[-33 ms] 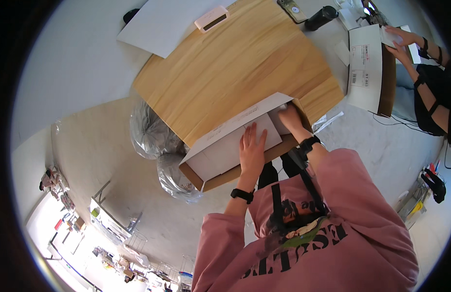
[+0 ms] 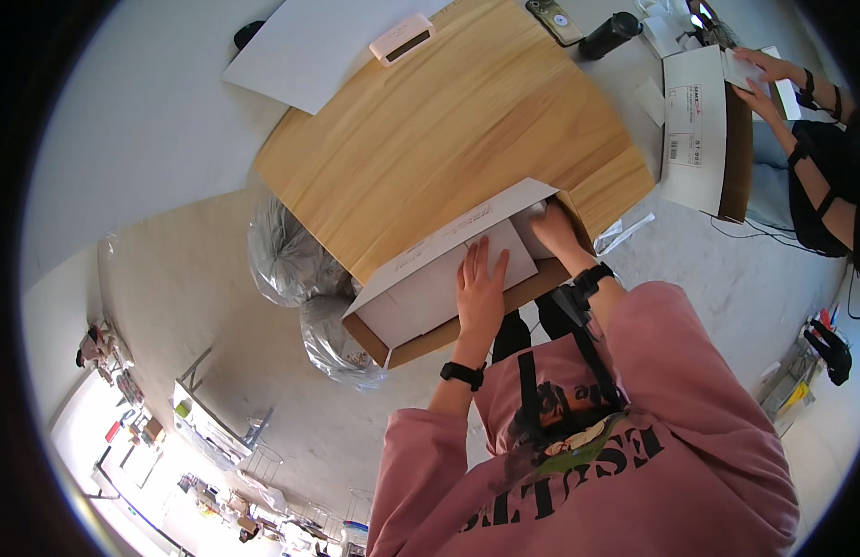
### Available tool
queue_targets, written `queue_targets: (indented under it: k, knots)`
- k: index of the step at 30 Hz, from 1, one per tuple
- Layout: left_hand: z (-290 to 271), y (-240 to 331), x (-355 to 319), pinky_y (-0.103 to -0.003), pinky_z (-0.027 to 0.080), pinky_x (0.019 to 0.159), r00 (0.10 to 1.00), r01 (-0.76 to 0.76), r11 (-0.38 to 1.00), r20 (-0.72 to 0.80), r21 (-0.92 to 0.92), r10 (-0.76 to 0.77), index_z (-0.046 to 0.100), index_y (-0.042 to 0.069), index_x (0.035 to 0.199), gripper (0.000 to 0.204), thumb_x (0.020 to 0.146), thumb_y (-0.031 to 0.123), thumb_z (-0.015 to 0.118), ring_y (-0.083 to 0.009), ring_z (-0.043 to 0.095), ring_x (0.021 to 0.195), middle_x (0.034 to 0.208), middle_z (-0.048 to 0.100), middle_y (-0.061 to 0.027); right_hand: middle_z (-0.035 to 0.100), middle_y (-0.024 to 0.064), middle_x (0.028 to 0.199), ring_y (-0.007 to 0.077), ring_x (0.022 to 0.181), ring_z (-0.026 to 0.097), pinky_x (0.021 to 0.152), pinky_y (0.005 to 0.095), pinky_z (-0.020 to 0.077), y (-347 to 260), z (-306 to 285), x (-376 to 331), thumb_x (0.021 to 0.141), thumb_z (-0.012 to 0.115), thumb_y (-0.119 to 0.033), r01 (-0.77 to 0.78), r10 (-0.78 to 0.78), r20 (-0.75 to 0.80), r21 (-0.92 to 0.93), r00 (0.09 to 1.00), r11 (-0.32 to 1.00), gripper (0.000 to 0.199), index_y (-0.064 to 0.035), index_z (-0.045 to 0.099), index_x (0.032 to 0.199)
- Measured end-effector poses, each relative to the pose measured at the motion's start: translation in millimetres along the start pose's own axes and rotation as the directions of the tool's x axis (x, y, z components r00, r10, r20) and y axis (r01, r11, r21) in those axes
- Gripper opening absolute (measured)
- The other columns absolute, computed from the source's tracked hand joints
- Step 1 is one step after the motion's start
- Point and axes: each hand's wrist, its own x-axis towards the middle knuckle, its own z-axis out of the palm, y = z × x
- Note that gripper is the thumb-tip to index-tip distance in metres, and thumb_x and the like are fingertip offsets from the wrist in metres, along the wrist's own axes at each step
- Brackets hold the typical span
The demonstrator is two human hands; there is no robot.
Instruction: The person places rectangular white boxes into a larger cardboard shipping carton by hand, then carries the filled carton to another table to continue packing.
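Note:
A long white carton (image 2: 463,223) with brown inner edges stands open at the near edge of the wooden table, tilted toward me. White, flat-faced pieces (image 2: 421,302) lie in a row inside it, with thin seams between them. My left hand (image 2: 481,290) rests on these pieces near the middle, fingers stretched out and flat. My right hand (image 2: 556,228) reaches into the carton's right end, its fingers curled down beside the white face of the last piece. The carton and the hand itself hide the fingertips and whatever they grip.
The wooden table (image 2: 449,121) bears a pale pink device (image 2: 402,40). Past its far right edge are a phone (image 2: 553,20) and a black bottle (image 2: 611,35). Grey plastic bags (image 2: 295,251) lie at the left. At right, another person's hands (image 2: 760,84) work at a similar carton (image 2: 695,130).
My right hand's fingers have sunk slightly deeper into the carton's right end. My left hand stays where it was.

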Motion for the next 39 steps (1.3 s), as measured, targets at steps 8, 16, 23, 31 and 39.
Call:
queue_targets:
  k: [8, 16, 23, 31, 39]
  knots:
    - [0, 1, -4, -0.045, 0.032, 0.102, 1.0, -0.013, 0.999, 0.01, -0.038, 0.013, 0.05, 0.015, 0.126, 0.057, 0.072, 0.002, 0.059, -0.0315, 0.031, 0.13, 0.142, 0.031, -0.0125, 0.058, 0.0302, 0.103, 0.0427, 0.098, 0.056, 0.085, 0.0452, 0.0457, 9, 17, -4, 0.076, 0.054, -0.014, 0.067, -0.067, 0.021, 0.009, 0.998, 0.998, 0.036, 0.0065, 0.056, 0.105]
    - [-14, 16, 1, -0.043, 0.029, 0.104, 0.995, -0.03, 0.999, 0.093, -0.02, 0.032, 0.051, 0.014, 0.126, 0.051, 0.076, 0.003, 0.057, -0.0321, 0.029, 0.131, 0.143, 0.029, -0.0133, 0.058, 0.029, 0.106, 0.0418, 0.101, 0.056, 0.086, 0.0437, 0.045, 21, 43, 27, 0.075, 0.05, -0.011, -0.072, 0.083, -0.161, 0.073, 0.983, 0.995, 0.033, 0.0054, 0.061, 0.101]
    - [-15, 14, -3, -0.043, 0.027, 0.107, 0.99, -0.016, 1.0, 0.14, -0.006, 0.016, 0.045, 0.015, 0.13, 0.058, 0.075, 0.003, 0.059, -0.0321, 0.024, 0.133, 0.145, 0.025, -0.0127, 0.053, 0.0287, 0.116, 0.0417, 0.111, 0.05, 0.094, 0.0423, 0.0408, 21, 30, 7, 0.074, 0.051, -0.009, 0.018, -0.014, -0.042, 0.079, 0.999, 0.997, 0.044, 0.0045, 0.053, 0.116]
    - [-7, 21, 6, -0.043, 0.027, 0.107, 0.993, -0.039, 0.999, 0.115, -0.016, 0.041, 0.046, 0.015, 0.13, 0.058, 0.075, 0.003, 0.059, -0.0323, 0.025, 0.133, 0.144, 0.027, -0.0127, 0.049, 0.0254, 0.125, 0.0384, 0.12, 0.043, 0.101, 0.041, 0.0354, 66, 51, 43, 0.071, 0.052, -0.004, -0.022, 0.021, 0.009, 0.128, 1.0, 0.992, 0.051, 0.0031, 0.048, 0.122]
    - [-7, 21, 4, -0.043, 0.03, 0.104, 0.995, -0.033, 0.999, 0.094, -0.038, 0.037, 0.047, 0.016, 0.13, 0.055, 0.077, 0.005, 0.057, -0.0321, 0.027, 0.132, 0.145, 0.028, -0.013, 0.045, 0.0174, 0.134, 0.0278, 0.127, 0.04, 0.104, 0.0359, 0.0322, 93, 109, 100, 0.086, 0.043, -0.008, 0.199, -0.212, -0.072, -0.155, 0.975, 0.968, 0.042, -0.0021, 0.047, 0.128]
